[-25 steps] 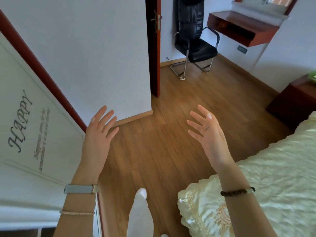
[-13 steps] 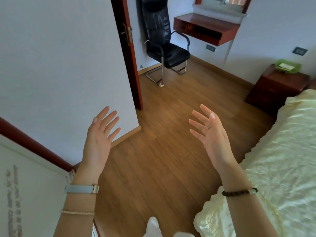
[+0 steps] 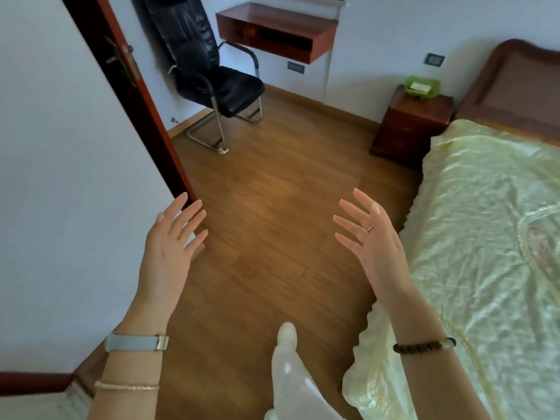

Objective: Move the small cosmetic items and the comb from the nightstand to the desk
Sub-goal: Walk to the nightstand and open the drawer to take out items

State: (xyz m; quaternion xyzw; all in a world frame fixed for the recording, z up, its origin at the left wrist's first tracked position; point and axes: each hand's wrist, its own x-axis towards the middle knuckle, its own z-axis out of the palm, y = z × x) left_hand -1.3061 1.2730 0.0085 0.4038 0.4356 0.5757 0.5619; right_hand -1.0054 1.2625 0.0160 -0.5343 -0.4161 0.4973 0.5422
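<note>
Nearest, at 6 o'clock: a white-clad leg and shoe (image 3: 287,334) stepping onto the wooden floor (image 3: 266,213). At 7 o'clock, left forearm with a pale watch band (image 3: 133,342) and a thin bracelet; at 5 o'clock, right forearm with a dark bead bracelet (image 3: 421,347).

Just beyond, left hand (image 3: 169,247) raised at 9 o'clock of centre, grip open, fingers spread, holding nothing. Right hand (image 3: 368,241) at 3 o'clock of centre, grip likewise open and empty, ring on one finger. Bare floor between the two hands.

Left hand close to the white wall (image 3: 60,177), fingertips overlapping the wall's outer corner in this view. Right hand just beside the frilled edge of the pale green bedspread (image 3: 485,253), which runs along the 3 to 5 o'clock side.

Further, toward 12 o'clock: open floor widening past the wall corner, bounded at 10 o'clock by the dark red door (image 3: 127,86). Black cantilever chair (image 3: 218,83) at 11 o'clock against the far wall, clear floor in front of it.

Farthest: wall-mounted red-brown desk surface (image 3: 275,25) at 12 o'clock, beside the chair. Nightstand (image 3: 412,122) at 2 o'clock, tucked between far wall and bed, touching the bed edge, headboard (image 3: 515,83) to its right. Green tray (image 3: 422,85) on the nightstand's top, something pale inside; cosmetic items and comb too small to make out.
</note>
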